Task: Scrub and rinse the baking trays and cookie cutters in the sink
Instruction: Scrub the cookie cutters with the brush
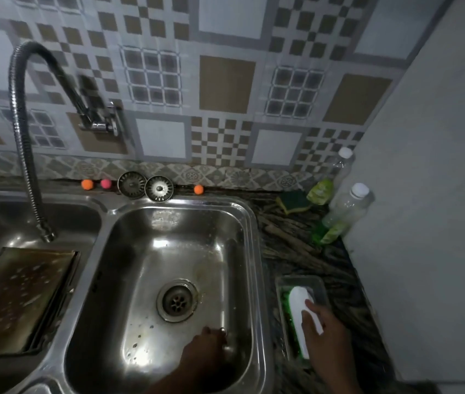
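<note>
Standing by the sink here. The right grip is wrapped over the white handle of the scrub brush, which sits bristles-down in a little dish on the surface. I'd guess it lives there so it drips into the dish rather than onto the stone.

The left grip is low in the right basin, fingers by something small and shiny. It could be a cutter, but it's too dark to tell, and I can't say whether the fingers are closed on it.

The baking tray leans in the left basin, beaded with water, right under the faucet nozzle. That's handy for rinsing. My guess is scrubbing hasn't properly begun.
</note>
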